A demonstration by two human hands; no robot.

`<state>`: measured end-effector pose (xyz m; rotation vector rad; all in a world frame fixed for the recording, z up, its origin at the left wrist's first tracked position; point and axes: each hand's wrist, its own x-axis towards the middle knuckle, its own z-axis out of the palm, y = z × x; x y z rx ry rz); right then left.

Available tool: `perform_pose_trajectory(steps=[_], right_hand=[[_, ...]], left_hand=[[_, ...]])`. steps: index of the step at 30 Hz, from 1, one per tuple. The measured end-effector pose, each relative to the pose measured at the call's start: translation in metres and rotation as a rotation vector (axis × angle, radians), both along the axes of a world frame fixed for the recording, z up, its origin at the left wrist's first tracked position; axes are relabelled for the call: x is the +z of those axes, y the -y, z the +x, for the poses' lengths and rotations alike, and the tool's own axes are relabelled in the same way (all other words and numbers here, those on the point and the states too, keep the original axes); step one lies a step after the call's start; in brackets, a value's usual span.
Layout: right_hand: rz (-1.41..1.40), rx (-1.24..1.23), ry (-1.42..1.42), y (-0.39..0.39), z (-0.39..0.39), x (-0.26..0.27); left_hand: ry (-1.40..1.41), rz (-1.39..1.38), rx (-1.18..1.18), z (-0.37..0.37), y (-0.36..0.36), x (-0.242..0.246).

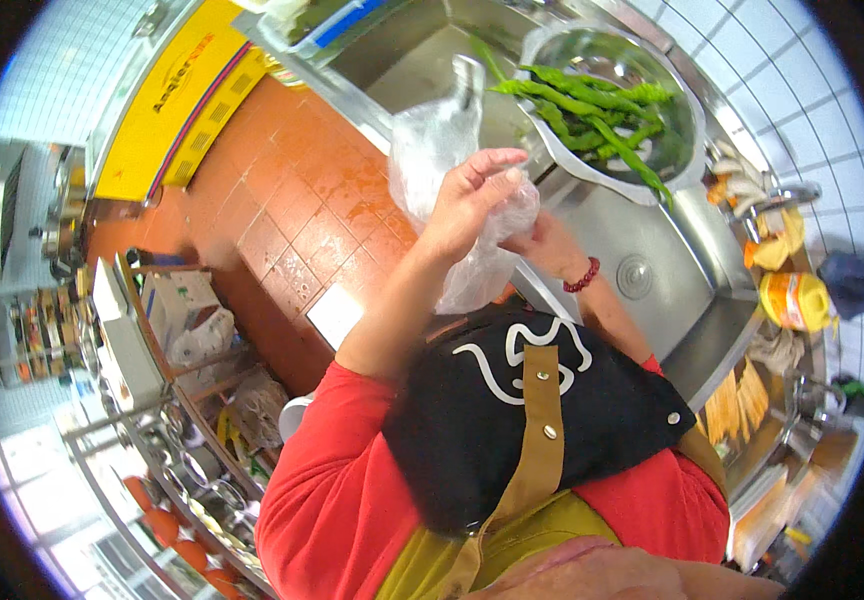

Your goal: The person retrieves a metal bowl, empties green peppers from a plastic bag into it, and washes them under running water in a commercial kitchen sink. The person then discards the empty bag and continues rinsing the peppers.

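Note:
A clear plastic bag (432,150) hangs crumpled between my hands, in front of my black apron (469,450) and beside the sink edge. My left hand (477,195) grips a bunched part of it, thumb and fingers bent around the film. Lower and to the right, my right hand (548,244), with a dark red bead bracelet (582,276) at the wrist, also holds the film; its fingertips are partly hidden behind the bag. Beyond my hands, long green peppers (597,109) lie in a shiny wide-rimmed bowl (691,112), some sticking out over its rim.
The bowl rests over a steel double sink (597,225) with a drain (634,276). A yellow jug (796,301) stands right on the ledge. To the left are a wet red-tiled floor (274,202), a yellow cabinet (177,97) bearing writing, and a rack (169,367) of kitchenware.

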<state>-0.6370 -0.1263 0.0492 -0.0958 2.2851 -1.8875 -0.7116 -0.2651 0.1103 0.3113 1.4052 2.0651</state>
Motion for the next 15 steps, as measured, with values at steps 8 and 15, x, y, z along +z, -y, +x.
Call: perform_pose_trajectory(steps=[8, 15], right_hand=[[-0.067, 0.005, -0.244, 0.031, -0.005, 0.008], [-0.466, -0.115, 0.077, 0.086, -0.054, 0.023]], left_hand=[[-0.388, -0.407, 0.547, -0.005, 0.089, -0.008], [-0.326, -0.105, 0.384, 0.014, 0.114, -0.036]])
